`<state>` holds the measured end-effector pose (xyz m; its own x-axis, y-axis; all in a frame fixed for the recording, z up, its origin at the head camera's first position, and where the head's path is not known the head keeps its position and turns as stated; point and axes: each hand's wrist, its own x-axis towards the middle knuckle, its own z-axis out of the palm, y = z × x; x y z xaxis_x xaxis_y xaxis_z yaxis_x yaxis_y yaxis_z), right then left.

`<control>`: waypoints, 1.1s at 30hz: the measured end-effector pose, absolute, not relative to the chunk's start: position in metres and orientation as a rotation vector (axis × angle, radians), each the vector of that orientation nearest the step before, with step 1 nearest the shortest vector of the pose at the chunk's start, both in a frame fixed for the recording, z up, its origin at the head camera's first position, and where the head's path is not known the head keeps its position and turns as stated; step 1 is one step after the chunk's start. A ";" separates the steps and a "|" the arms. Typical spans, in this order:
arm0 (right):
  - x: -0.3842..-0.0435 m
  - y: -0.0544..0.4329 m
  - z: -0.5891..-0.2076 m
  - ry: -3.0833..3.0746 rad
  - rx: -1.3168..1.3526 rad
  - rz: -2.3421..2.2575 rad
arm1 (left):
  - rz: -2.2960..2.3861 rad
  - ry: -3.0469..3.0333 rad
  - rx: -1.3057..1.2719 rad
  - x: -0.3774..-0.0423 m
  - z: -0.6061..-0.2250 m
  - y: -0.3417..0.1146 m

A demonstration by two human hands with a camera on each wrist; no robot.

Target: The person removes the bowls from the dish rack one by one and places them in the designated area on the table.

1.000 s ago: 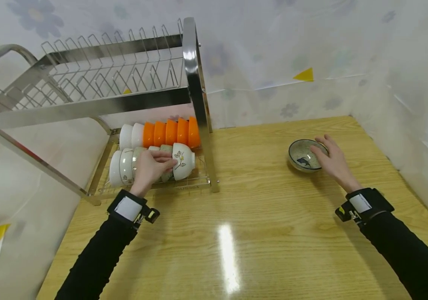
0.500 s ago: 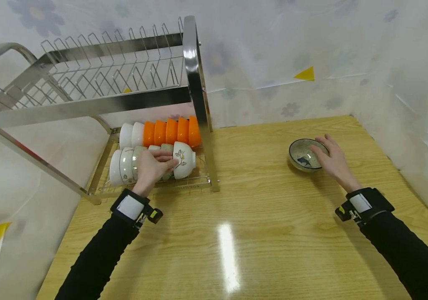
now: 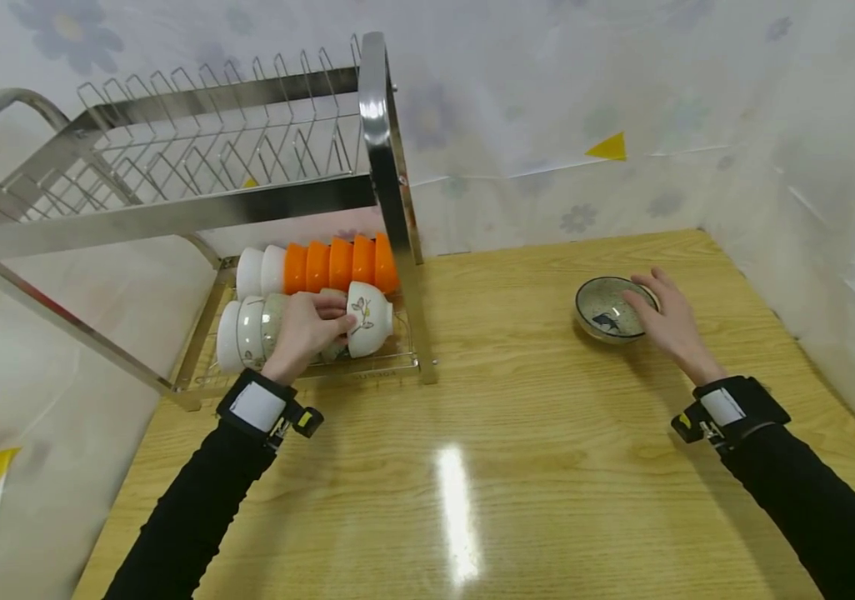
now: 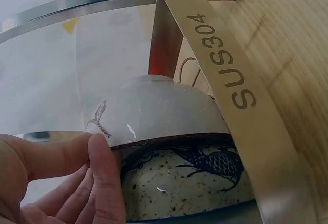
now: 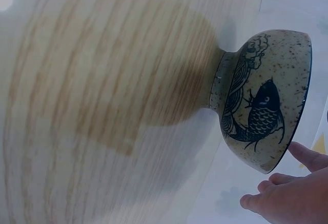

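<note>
In the head view my left hand pinches the rim of a white bowl with a flower sprig, at the right end of the front row in the rack. The bowl stands on its side, its foot turned right. In the left wrist view a speckled bowl with a blue fish sits right behind its rim. My right hand is at a speckled bowl with a dark fish, upright on the table. The thumb reaches over its rim; the other fingers lie loosely outside, with a gap to its wall.
The steel dish rack has wire slots on its upper tier. On its lower tier, orange bowls and white bowls form the back row. Its right post stands close beside the sprig bowl. Wood-grain table extends in front.
My left hand and the sprig bowl have shifted slightly right within the rack, towards the post. My right hand and the fish bowl on the table look unchanged.
</note>
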<state>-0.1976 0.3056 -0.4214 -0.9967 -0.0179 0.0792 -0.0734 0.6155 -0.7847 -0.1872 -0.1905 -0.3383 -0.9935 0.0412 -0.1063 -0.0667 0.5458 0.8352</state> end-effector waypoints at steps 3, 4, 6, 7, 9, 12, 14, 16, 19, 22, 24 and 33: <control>-0.198 0.306 -0.420 -2.782 0.077 1.343 | 1.424 2.637 -0.025 -0.188 -0.338 -0.190; -0.198 0.306 -0.420 -2.783 0.075 1.349 | 1.420 2.627 -0.023 -0.188 -0.338 -0.189; -0.198 0.306 -0.420 -2.782 0.074 1.356 | 1.414 2.614 -0.025 -0.188 -0.338 -0.187; -0.197 0.307 -0.419 -2.781 0.074 1.354 | 1.411 2.611 -0.036 -0.187 -0.339 -0.186; -0.197 0.307 -0.419 -2.774 0.076 1.351 | 1.410 2.610 -0.054 -0.188 -0.340 -0.184; -0.196 0.307 -0.419 -2.769 0.075 1.343 | 1.407 2.634 -0.098 -0.188 -0.343 -0.181; -0.195 0.308 -0.418 -2.767 0.073 1.346 | 1.421 2.633 -0.126 -0.188 -0.344 -0.179; -0.194 0.308 -0.418 -2.770 0.068 1.351 | 1.450 2.627 -0.150 -0.188 -0.344 -0.178; -0.193 0.308 -0.417 -2.779 0.067 1.347 | 1.531 2.589 -0.184 -0.188 -0.345 -0.175; -0.193 0.309 -0.416 -2.787 0.062 1.340 | 1.625 2.537 -0.187 -0.187 -0.344 -0.174; -0.192 0.308 -0.415 -2.789 0.064 1.330 | 1.684 2.504 -0.168 -0.186 -0.343 -0.175; -0.189 0.299 -0.410 -2.784 0.152 1.319 | 1.745 2.499 -0.003 -0.190 -0.335 -0.172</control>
